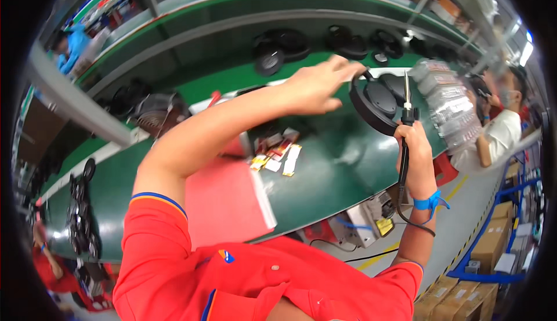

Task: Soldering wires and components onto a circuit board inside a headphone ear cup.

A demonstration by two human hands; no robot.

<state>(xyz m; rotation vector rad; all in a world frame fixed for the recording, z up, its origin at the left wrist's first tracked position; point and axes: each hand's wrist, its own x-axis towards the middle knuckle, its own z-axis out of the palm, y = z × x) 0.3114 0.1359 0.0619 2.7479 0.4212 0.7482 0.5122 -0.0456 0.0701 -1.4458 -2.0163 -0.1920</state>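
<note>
My right hand (415, 147) is closed around the handle of a soldering iron (408, 115), its metal tip pointing up and its black cable running down past my wrist. Just left of the iron is a pair of black over-ear headphones (371, 112), the headband's lower end close to my right fingers. Whether those fingers also grip the headband, I cannot tell. My left hand (319, 86) reaches across to the headphones with its fingers stretched out, slightly blurred. Its fingertips are beside the top of the headband; contact is unclear.
On the green bench (325, 187) lie a pink sheet (223, 202) and small yellow-and-white packets (284, 158). Stacked clear trays (444, 103) stand at right, near a co-worker in white (502, 138). More headphones (284, 42) line the back. A metal box (362, 222) sits below the near edge.
</note>
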